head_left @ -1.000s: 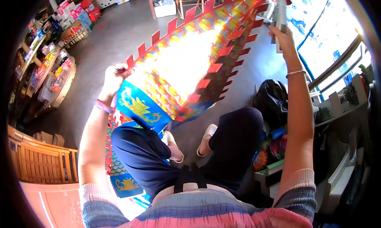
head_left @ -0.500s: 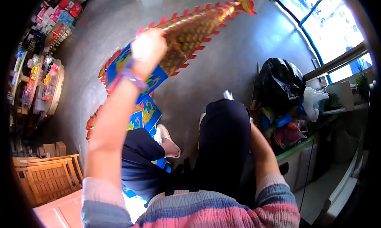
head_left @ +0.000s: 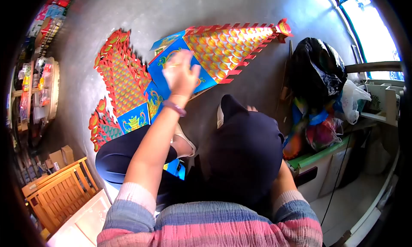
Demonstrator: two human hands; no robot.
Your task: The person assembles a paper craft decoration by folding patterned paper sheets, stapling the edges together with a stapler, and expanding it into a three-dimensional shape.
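My left hand [head_left: 181, 73], slightly blurred, is over the blue panel of a scale-patterned printed cardboard cut-out [head_left: 229, 47]. Its fingers are stretched out and hold nothing; whether the palm touches the panel I cannot tell. The cut-out tapers to a red tip on the right, with notched red edges. Left of it lie more scale-patterned cut-outs [head_left: 126, 86], overlapping, with red frilled edges and blue panels. Only the fingertips of my right hand [head_left: 252, 108] show past my right knee; the rest is hidden, and nothing in it is visible.
On the right stand a black plastic bag [head_left: 317, 68], a white plastic bag [head_left: 355, 99] and a green-edged counter [head_left: 317, 154]. A wooden folding chair [head_left: 62, 195] is at lower left. Shelves with packaged goods [head_left: 38, 90] line the left side. My shoe [head_left: 184, 144] is near the cut-outs.
The scale-patterned cut-out, raised and blurred in my left hand before, now lies flatter, farther right. My left hand has opened over its blue panel. More cut-outs show on the left.
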